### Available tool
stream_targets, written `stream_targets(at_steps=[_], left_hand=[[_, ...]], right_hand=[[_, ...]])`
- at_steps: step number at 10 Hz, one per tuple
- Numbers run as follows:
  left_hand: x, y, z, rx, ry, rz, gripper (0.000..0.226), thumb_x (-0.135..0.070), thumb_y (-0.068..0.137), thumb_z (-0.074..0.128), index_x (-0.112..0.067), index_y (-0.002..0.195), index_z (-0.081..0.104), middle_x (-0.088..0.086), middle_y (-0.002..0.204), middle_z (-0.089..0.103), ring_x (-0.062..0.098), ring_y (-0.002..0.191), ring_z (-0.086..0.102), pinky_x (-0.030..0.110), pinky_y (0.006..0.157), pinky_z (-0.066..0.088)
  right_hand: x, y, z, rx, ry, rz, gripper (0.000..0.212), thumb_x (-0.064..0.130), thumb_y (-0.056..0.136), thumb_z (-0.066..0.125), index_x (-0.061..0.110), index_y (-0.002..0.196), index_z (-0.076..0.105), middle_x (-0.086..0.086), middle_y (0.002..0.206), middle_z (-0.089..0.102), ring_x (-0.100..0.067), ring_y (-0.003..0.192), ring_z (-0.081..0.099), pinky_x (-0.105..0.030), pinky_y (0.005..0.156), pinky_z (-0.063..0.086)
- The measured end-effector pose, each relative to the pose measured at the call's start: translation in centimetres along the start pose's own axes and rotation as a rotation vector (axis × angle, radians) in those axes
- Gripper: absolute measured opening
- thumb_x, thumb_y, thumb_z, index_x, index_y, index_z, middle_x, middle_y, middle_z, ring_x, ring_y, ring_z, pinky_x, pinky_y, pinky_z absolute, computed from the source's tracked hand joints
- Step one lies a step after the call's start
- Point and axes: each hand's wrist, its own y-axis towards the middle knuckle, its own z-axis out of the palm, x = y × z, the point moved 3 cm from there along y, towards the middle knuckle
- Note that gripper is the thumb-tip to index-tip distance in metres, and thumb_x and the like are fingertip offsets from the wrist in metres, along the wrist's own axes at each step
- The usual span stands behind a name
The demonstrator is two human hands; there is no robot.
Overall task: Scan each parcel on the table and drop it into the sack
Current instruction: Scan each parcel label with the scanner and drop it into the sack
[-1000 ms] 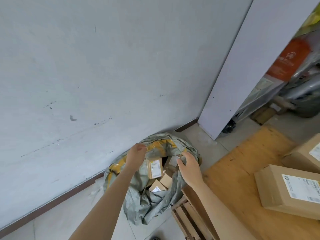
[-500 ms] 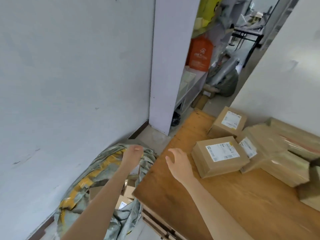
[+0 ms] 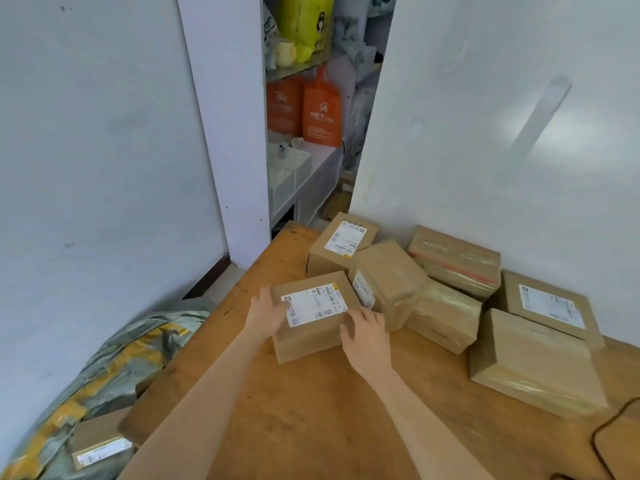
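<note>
A brown cardboard parcel with a white label on top lies nearest me on the wooden table. My left hand is pressed against its left side and my right hand lies over its right front corner, fingers spread. Several more taped brown parcels sit behind it and to the right, against the wall. The grey and yellow sack stands open on the floor at the table's left edge, with a labelled box visible inside.
A white pillar and shelves with orange bags stand beyond the table's far end. A white wall backs the parcels. A black cable curls at the table's right front.
My view has swung from the sack on the floor to the table. Both hands left the sack's rim and moved right onto the nearest labelled parcel.
</note>
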Motion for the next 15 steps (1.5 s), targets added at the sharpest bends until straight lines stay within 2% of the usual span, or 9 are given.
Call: stream_targets(at_steps=[1, 3, 5, 6, 7, 9, 10, 12, 15], left_hand=[[0.0, 1.1, 0.8, 0.007, 0.176, -0.008, 0.081, -0.03, 0.089, 0.061, -0.017, 0.153, 0.014, 0.013, 0.161, 0.006, 0.038, 0.143, 0.022, 0.049, 0.115, 0.026], [0.7, 0.3, -0.3, -0.073, 0.374, -0.013, 0.09, -0.052, 0.073, 0.074, -0.018, 0.145, 0.031, 0.009, 0.149, 0.035, 0.034, 0.137, 0.033, 0.056, 0.109, 0.034], [0.9, -3.4, -0.1, 0.146, 0.536, -0.124, 0.088, -0.068, 0.072, 0.066, -0.014, 0.138, 0.043, 0.009, 0.133, 0.051, 0.027, 0.115, 0.055, 0.04, 0.097, 0.048], [0.7, -5.1, 0.6, 0.254, 0.571, -0.139, 0.072, -0.063, 0.078, 0.065, -0.008, 0.125, 0.057, 0.01, 0.121, 0.064, 0.027, 0.109, 0.062, 0.04, 0.094, 0.052], [1.1, -6.4, 1.6, 0.381, 0.477, -0.179, 0.063, -0.052, 0.082, 0.068, -0.004, 0.122, 0.06, 0.014, 0.123, 0.065, 0.03, 0.113, 0.063, 0.042, 0.095, 0.053], [3.2, -10.0, 3.7, 0.566, 0.252, -0.304, 0.06, -0.055, 0.082, 0.067, -0.005, 0.113, 0.063, 0.011, 0.124, 0.064, 0.028, 0.12, 0.058, 0.049, 0.099, 0.05], [3.8, -12.1, 5.5, 0.614, 0.005, -0.303, 0.049, -0.05, 0.081, 0.07, -0.009, 0.107, 0.063, 0.007, 0.116, 0.064, 0.022, 0.122, 0.054, 0.051, 0.103, 0.044], [3.7, -15.0, 10.5, 0.771, -0.418, -0.341, 0.059, -0.035, 0.07, 0.083, -0.01, 0.113, 0.05, 0.005, 0.119, 0.067, 0.028, 0.107, 0.066, 0.057, 0.094, 0.05], [-0.3, -19.0, 18.4, 0.984, -0.132, -0.278, 0.089, -0.02, 0.064, 0.089, -0.025, 0.139, 0.042, -0.002, 0.135, 0.057, 0.021, 0.127, 0.049, 0.053, 0.105, 0.04]], right_hand=[[-1.6, 0.2, 0.3, 0.043, 0.018, -0.019, 0.043, 0.036, 0.098, 0.043, 0.024, 0.139, 0.045, 0.005, 0.148, 0.04, -0.018, 0.137, 0.029, -0.043, 0.104, 0.04], [-2.4, -0.3, 1.3, 0.128, 0.044, -0.057, 0.054, 0.043, 0.1, 0.037, 0.027, 0.151, 0.025, 0.004, 0.161, 0.015, -0.022, 0.143, 0.024, -0.042, 0.11, 0.037], [-1.6, -2.5, 1.8, 0.116, 0.077, 0.013, 0.055, 0.025, 0.1, 0.04, 0.03, 0.15, 0.019, 0.001, 0.163, 0.002, -0.026, 0.112, 0.059, -0.037, 0.083, 0.055], [-1.5, -4.2, 2.3, 0.1, 0.232, 0.068, 0.062, 0.011, 0.098, 0.04, 0.032, 0.152, 0.016, -0.008, 0.144, 0.043, -0.026, 0.093, 0.063, -0.037, 0.076, 0.054], [-1.9, -5.6, 2.9, 0.059, 0.372, 0.096, 0.064, 0.0, 0.095, 0.039, 0.03, 0.151, 0.026, -0.008, 0.092, 0.065, -0.019, 0.07, 0.056, -0.03, 0.063, 0.049], [-3.2, -9.2, 1.7, -0.013, 0.699, 0.214, 0.046, 0.029, 0.101, 0.045, 0.026, 0.147, 0.039, 0.005, 0.113, 0.064, -0.016, 0.093, 0.065, -0.019, 0.078, 0.049], [-4.8, -11.2, 1.3, -0.063, 0.713, 0.269, 0.055, 0.028, 0.097, 0.054, 0.027, 0.148, 0.035, 0.014, 0.123, 0.054, 0.017, 0.082, 0.054, 0.001, 0.066, 0.041], [-9.0, -17.5, -1.2, -0.256, 0.81, 0.412, 0.06, 0.029, 0.091, 0.063, 0.03, 0.145, 0.039, 0.025, 0.129, 0.049, 0.015, 0.103, 0.052, 0.0, 0.074, 0.044], [-16.0, -23.8, -4.7, -0.388, 0.869, 0.438, 0.054, 0.021, 0.089, 0.067, 0.024, 0.139, 0.047, 0.027, 0.122, 0.057, 0.015, 0.109, 0.056, -0.009, 0.084, 0.049]])
